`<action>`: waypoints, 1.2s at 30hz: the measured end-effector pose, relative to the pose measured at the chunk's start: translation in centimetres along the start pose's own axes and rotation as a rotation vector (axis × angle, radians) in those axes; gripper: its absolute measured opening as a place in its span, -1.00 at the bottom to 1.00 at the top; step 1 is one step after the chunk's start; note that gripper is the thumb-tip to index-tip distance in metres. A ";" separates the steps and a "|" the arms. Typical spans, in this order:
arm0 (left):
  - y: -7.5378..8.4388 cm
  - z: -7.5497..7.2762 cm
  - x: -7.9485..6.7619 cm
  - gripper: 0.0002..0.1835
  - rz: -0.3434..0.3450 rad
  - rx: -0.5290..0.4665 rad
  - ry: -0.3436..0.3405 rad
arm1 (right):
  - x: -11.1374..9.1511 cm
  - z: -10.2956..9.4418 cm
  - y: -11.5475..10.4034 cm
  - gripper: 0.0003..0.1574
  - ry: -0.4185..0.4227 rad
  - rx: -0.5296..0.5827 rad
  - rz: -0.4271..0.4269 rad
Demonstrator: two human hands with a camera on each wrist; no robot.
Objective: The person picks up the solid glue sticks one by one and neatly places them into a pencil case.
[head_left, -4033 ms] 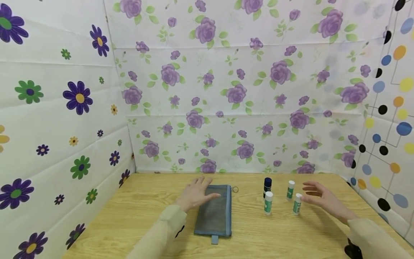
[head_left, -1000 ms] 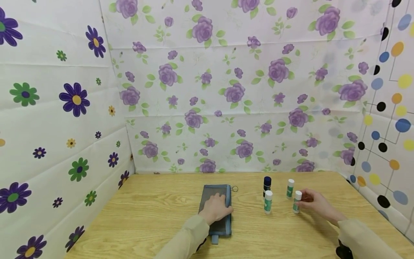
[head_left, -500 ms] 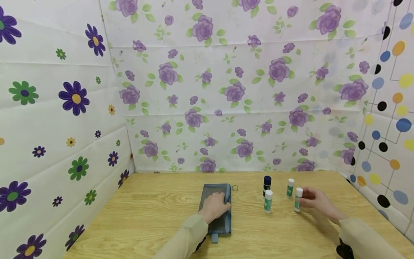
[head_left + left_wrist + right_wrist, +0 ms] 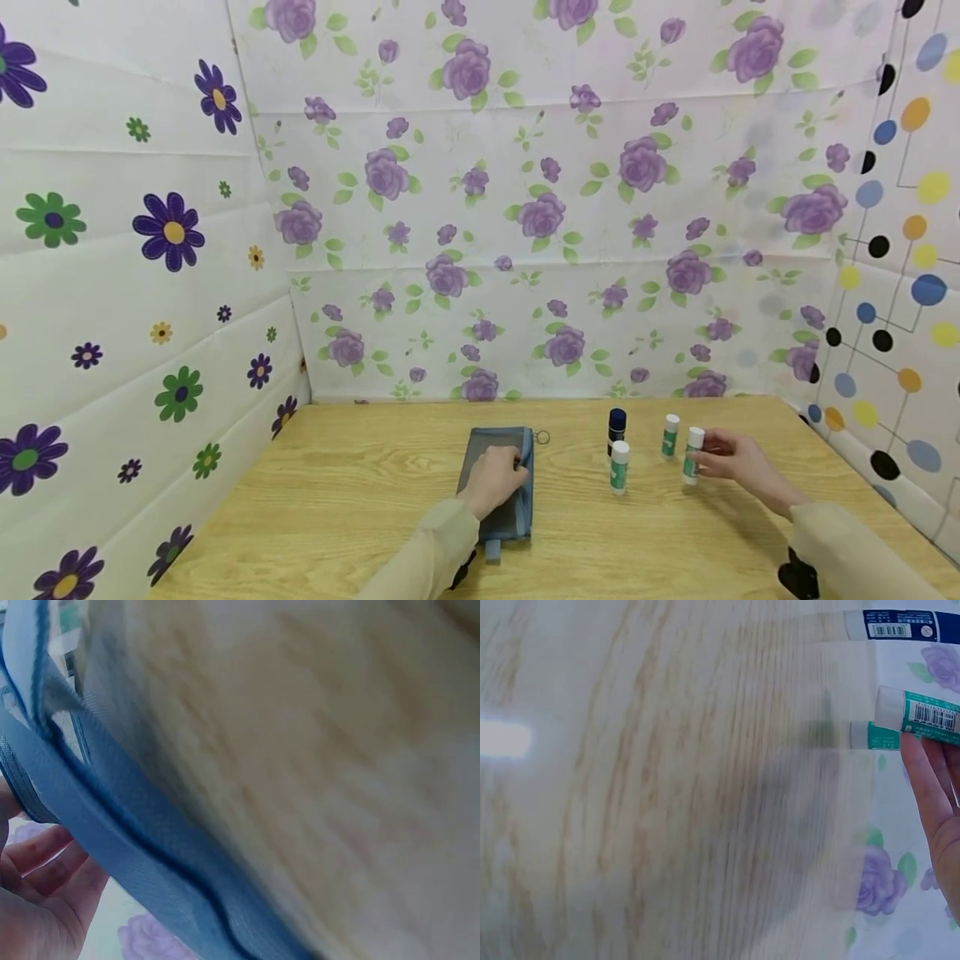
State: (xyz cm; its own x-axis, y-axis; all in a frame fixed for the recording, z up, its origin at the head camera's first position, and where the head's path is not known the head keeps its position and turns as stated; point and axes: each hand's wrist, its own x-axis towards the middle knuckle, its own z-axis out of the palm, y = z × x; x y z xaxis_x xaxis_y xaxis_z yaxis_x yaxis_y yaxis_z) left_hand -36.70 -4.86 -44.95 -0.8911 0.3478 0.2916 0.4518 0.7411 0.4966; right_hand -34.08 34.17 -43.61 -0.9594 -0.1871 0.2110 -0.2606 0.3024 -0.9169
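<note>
My left hand point(image 4: 491, 483) grips the upper, zipper-side part of a blue mesh zipper pouch point(image 4: 510, 523) lying on the table, covering its middle. In the left wrist view, curled fingers point(image 4: 49, 859) show at the pouch's lifted blue fabric edge point(image 4: 142, 832). A green-labelled glue stick point(image 4: 692, 463) with a white cap is pinched upright by my right hand point(image 4: 742, 468). The right wrist view shows that glue stick point(image 4: 930, 716) raised off the table, its barcode visible above the fingers.
Two more green glue sticks, one nearer point(image 4: 618, 473) and one farther point(image 4: 670, 437), stand left of the right hand. A navy-capped glue stick point(image 4: 616, 432) stands behind the nearer one. Flowered sheets point(image 4: 450, 333) rise behind the wooden table point(image 4: 360, 483).
My left hand came from the pouch's left side onto it, and its fingers curled at the zipper side. My right hand reached the glue stick, took hold and raised it slightly.
</note>
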 end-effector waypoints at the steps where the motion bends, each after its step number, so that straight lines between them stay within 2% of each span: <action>1: 0.0 0.0 0.0 -0.82 0.003 -0.005 0.006 | 0.0 0.0 0.0 -0.40 -0.001 0.005 0.006; 4: 0.0 0.0 0.0 -0.70 0.004 -0.020 0.022 | 0.2 0.0 -0.3 -0.38 -0.004 0.023 0.015; 7: 0.1 -0.1 0.0 -0.66 -0.003 -0.038 0.030 | 0.3 0.0 -0.7 -0.37 -0.011 0.054 0.027; 13: 0.3 -0.5 -0.2 -0.78 -0.012 -0.100 0.044 | 0.7 0.1 -1.6 -0.32 -0.012 0.091 0.054; 18: 0.1 -0.6 -0.1 -0.85 -0.014 -0.106 0.047 | 1.0 0.3 -2.3 -0.23 -0.010 0.141 0.054; 25: 0.1 -0.8 -0.1 -0.87 -0.007 -0.104 0.064 | 1.5 0.2 -3.2 -0.31 -0.001 0.105 0.014; 36: -0.2 -0.7 0.0 -0.87 -0.013 -0.120 0.053 | 2.1 0.7 -4.4 -0.23 -0.012 0.089 0.036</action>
State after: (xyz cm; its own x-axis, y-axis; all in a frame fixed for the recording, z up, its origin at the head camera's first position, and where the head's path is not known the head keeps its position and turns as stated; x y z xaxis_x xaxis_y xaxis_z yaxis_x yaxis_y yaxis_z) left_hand -36.78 -5.39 -44.49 -0.8949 0.3052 0.3256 0.4447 0.6705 0.5939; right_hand -34.90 31.82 -39.37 -0.9665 -0.1886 0.1741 -0.2151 0.2252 -0.9503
